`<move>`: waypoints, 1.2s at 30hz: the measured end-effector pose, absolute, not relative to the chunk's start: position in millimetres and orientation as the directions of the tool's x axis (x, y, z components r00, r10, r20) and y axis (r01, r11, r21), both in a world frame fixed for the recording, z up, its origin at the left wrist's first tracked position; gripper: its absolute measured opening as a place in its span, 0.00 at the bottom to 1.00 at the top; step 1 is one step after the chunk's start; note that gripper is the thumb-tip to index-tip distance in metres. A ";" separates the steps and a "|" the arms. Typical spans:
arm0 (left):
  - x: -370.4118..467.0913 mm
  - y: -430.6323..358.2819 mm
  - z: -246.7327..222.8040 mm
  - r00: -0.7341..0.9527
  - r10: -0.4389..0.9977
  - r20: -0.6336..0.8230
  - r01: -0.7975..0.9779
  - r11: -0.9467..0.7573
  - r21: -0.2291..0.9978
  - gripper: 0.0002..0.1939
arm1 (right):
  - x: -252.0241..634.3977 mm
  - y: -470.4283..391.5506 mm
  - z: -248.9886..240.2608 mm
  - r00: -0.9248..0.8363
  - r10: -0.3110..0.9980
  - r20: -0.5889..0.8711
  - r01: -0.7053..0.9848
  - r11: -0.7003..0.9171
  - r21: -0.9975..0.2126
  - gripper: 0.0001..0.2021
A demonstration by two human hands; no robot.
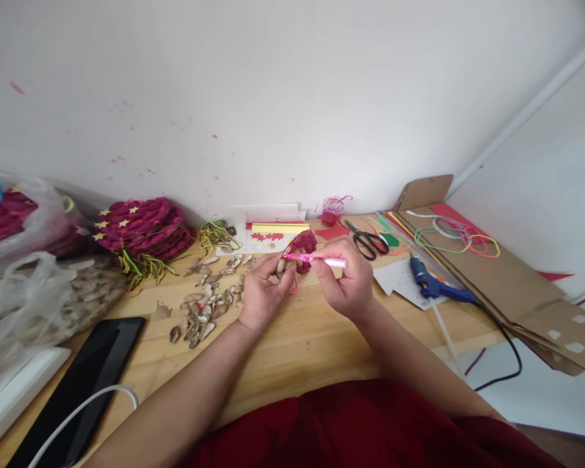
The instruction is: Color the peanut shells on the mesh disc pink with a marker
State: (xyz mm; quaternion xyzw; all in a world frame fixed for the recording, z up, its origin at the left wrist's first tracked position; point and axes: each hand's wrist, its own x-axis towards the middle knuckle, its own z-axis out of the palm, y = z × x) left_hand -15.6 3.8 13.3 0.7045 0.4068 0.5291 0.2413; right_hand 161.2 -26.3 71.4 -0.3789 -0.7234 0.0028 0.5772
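Note:
My left hand [260, 289] pinches a small tan shell piece [281, 266] over the wooden table [292, 338]. My right hand [347, 281] holds a pink-tipped white brush [322, 260] level, its tip touching the shell. Just behind the hands lies a magenta painted cluster [303, 243]. A pile of unpainted shells [207, 302] is scattered left of my left hand.
A small pink paint cup [331, 212] stands by the wall. Black scissors [369, 242], a blue glue gun [431, 283] with its cord, cardboard [507, 286] with coloured cords sit right. Magenta shell discs [139, 227], plastic bags [34, 292] and a black tablet [85, 374] lie left.

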 end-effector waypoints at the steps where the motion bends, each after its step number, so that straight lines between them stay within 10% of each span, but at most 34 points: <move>1: -15.6 4.3 12.6 0.109 0.828 0.550 0.317 -0.553 0.770 0.05 | 160.9 -26.2 71.5 -0.049 0.544 0.838 0.558 0.710 -0.428 0.01; 36: -15.0 2.5 21.9 0.056 0.837 0.545 0.219 -0.543 0.811 0.13 | 150.6 -30.4 89.2 -0.208 0.516 0.831 0.653 0.706 -0.275 0.04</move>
